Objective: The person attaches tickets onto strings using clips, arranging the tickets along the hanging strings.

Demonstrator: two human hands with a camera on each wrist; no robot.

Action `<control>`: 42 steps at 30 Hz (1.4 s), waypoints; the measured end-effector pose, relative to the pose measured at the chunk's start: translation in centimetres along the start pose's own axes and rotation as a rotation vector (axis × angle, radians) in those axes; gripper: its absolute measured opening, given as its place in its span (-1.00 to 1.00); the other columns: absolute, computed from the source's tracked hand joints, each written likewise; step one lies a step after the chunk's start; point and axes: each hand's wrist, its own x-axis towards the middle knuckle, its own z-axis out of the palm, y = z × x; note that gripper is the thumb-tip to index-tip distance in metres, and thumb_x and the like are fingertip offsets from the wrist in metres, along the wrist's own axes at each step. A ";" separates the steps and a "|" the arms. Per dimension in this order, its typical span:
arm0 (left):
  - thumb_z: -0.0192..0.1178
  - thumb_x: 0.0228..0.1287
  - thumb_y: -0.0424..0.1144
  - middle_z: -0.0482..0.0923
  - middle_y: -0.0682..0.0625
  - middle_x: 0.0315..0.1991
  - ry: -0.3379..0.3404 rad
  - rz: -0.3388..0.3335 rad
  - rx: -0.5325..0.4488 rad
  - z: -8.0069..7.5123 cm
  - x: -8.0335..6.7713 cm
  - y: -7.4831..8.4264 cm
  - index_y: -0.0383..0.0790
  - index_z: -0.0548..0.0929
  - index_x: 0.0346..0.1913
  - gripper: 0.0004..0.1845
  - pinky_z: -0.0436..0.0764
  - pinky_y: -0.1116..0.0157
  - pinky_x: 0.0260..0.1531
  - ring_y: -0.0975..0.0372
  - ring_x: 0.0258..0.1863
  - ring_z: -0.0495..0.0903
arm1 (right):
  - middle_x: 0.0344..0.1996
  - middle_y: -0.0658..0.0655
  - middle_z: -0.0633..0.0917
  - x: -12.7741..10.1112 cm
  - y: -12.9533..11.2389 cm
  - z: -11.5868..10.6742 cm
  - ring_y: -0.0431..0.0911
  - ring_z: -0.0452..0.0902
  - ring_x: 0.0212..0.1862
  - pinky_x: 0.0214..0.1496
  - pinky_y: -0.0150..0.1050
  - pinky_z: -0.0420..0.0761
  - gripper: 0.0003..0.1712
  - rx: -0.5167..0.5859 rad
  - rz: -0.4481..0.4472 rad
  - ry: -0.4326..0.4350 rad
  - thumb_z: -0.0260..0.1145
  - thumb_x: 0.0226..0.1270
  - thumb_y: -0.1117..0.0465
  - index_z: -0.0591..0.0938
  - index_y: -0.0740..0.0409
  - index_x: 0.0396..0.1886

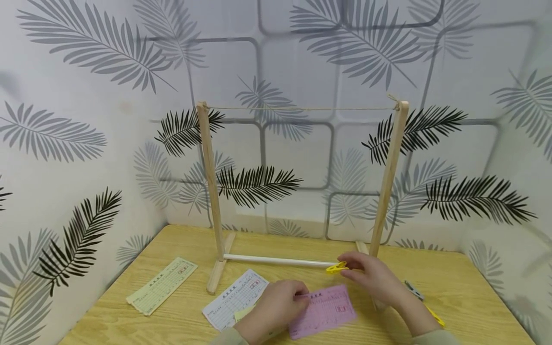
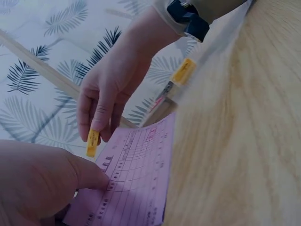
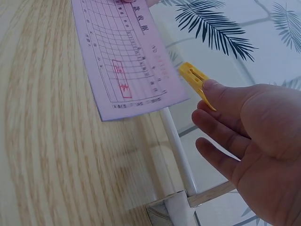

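Note:
My left hand [image 1: 288,298] holds the left end of a pink printed slip [image 1: 327,310], thumb [image 2: 89,175] pressed on top of it just above the wooden table [image 1: 457,282]. My right hand [image 1: 350,266] pinches a yellow clothespin [image 1: 336,268] between thumb and fingers, just beyond the slip's far edge and close to the white bar [image 1: 276,260] of the wooden frame. The left wrist view shows the yellow clothespin [image 2: 92,142] hanging from the right hand's fingertips above the pink slip [image 2: 136,179]. From the right wrist, the clothespin [image 3: 196,82] sticks out past the fingers [image 3: 221,134].
A wooden frame [image 1: 210,191] with a string [image 1: 302,109] across its top stands at the table's back. A white slip [image 1: 233,302] and a pale green slip [image 1: 161,285] lie to the left. A grey clip [image 1: 414,290] and a yellow clip [image 1: 435,316] lie at the right.

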 end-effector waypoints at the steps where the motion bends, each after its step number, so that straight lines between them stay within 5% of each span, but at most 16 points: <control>1: 0.45 0.44 -0.21 0.73 0.26 -0.29 -0.006 0.006 -0.001 -0.3 0.0 0.0 0.01 0.88 -0.16 -0.96 0.63 0.30 -0.22 0.41 -0.31 0.60 | 0.13 0.14 0.79 0.1 -0.1 -0.1 0.10 0.74 0.16 0.16 -0.13 0.73 -0.61 0.004 0.007 0.003 0.47 0.59 0.23 0.70 0.24 0.30; 10: 0.46 0.46 -0.26 0.70 0.27 -0.29 -0.020 0.007 -0.053 -2.8 -0.1 -0.2 -0.01 0.87 -0.11 -0.94 0.63 0.27 -0.16 0.41 -0.29 0.58 | 0.04 0.05 0.79 0.4 -1.2 -0.5 0.00 0.75 0.10 0.07 -0.21 0.74 -0.59 0.064 0.090 0.084 0.45 0.62 0.20 0.70 0.16 0.35; 29: 0.35 0.59 -0.27 0.63 0.23 -0.37 0.166 -0.013 -0.136 -4.5 0.3 -1.3 -0.09 0.82 -0.08 -0.94 0.55 0.32 -0.38 0.40 -0.46 0.49 | 0.12 0.19 0.79 0.4 -2.5 -0.8 -0.21 0.70 0.08 0.07 -0.41 0.68 -0.55 0.201 0.158 0.343 0.48 0.61 0.12 0.68 0.22 0.34; 42: 0.29 0.65 -0.29 0.68 0.16 -0.32 0.308 -0.060 -0.302 -6.3 0.3 -2.4 -0.17 0.80 -0.03 -0.90 0.63 0.35 -0.42 0.32 -0.42 0.60 | 0.21 0.23 0.76 1.1 -5.2 -2.8 -0.26 0.69 0.10 0.09 -0.41 0.68 -0.43 0.208 0.125 0.311 0.44 0.65 0.06 0.62 0.21 0.48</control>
